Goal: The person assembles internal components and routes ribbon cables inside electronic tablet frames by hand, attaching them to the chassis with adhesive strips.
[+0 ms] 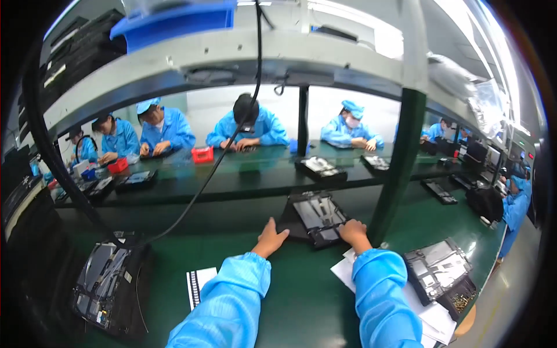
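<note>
A black tray [318, 214] with flat grey tablet-like parts lies ahead of me on the green bench. My right hand [354, 231] has its fingers closed on the tray's near right corner. My left hand [270, 238] is at the left, thumb and forefinger apart, by the edge of a dark flat piece [293, 225] that shows from under the tray. Whether the left thumb touches that piece is hard to make out.
Similar loaded trays stand at the left [105, 278] and right [440, 268]. Beside the right one is a box of small brass-coloured pieces [462, 298]. White papers [434, 320] lie under my right arm. A green post [397, 168] and hanging black cable [212, 174] stand before me; co-workers sit opposite.
</note>
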Available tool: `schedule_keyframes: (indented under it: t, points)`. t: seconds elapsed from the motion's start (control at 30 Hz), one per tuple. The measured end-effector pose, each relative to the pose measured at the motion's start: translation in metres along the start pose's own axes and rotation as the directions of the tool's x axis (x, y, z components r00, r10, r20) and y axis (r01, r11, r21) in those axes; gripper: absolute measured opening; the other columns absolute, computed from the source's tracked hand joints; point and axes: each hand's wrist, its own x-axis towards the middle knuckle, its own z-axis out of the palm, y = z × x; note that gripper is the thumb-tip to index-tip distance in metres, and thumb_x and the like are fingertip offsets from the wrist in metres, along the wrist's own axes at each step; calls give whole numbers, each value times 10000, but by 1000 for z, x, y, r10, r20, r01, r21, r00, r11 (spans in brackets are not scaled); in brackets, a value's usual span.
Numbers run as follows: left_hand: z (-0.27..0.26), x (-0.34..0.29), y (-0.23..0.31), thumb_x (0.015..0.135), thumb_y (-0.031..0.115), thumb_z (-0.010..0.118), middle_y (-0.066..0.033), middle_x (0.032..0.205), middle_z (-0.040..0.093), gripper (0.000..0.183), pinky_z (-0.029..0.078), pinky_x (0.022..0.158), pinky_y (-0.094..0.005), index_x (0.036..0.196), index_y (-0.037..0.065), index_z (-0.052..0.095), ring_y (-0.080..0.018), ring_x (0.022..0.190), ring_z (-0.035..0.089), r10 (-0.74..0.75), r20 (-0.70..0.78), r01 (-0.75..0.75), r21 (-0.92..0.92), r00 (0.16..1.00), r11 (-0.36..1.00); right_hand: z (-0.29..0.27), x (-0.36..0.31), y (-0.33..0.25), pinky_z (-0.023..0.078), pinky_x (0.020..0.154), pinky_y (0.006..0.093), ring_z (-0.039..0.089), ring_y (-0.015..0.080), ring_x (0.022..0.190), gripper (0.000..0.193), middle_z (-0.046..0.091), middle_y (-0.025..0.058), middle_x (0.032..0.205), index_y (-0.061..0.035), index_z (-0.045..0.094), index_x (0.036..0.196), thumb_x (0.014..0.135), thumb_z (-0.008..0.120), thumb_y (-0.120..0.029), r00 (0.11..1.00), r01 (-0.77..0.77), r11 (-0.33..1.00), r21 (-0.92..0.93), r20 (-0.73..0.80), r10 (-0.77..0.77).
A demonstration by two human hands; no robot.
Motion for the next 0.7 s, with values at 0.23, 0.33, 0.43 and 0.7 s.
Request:
schedule_keyframes:
  t: [0.23, 0.33, 0.43, 0.7]
  points:
    - [-14, -17, 43, 687, 263, 690, -209, 1202, 379, 953, 326, 912, -307, 1298, -93, 51, -260, 1104, 391, -269, 208, 339, -522, 940, 783, -23, -24, -55, 437, 793, 388, 549, 355, 911, 374, 575, 209, 970, -17, 618, 900, 765, 478, -336, 992, 11, 986, 164, 121, -31]
    - [-12, -19, 49, 683, 163, 682, -179, 1141, 445, 822, 352, 871, -292, 1270, -101, 171, -229, 1038, 449, -288, 122, 308, -527, 950, 792, -20, -26, -56, 437, 791, 395, 547, 354, 915, 372, 575, 205, 974, -14, 624, 882, 759, 483, -335, 981, 66, 985, 160, 168, -93]
    - [-19, -24, 70, 624, -3, 649, -113, 927, 561, 455, 411, 775, -259, 1029, -60, 448, -170, 857, 539, -125, 40, 106, -807, 991, 581, -22, -30, -55, 441, 762, 385, 554, 369, 880, 408, 586, 221, 911, 12, 621, 850, 748, 492, -362, 979, 13, 928, 373, 186, -88]
    - [-53, -19, 108, 613, 9, 601, -103, 971, 548, 568, 420, 766, -285, 1151, 36, 420, -186, 837, 537, -67, -544, -341, -613, 837, 713, -33, -84, -89, 460, 557, 342, 567, 264, 678, 404, 583, 131, 768, 15, 591, 804, 765, 539, -384, 942, -241, 493, 836, 323, -87]
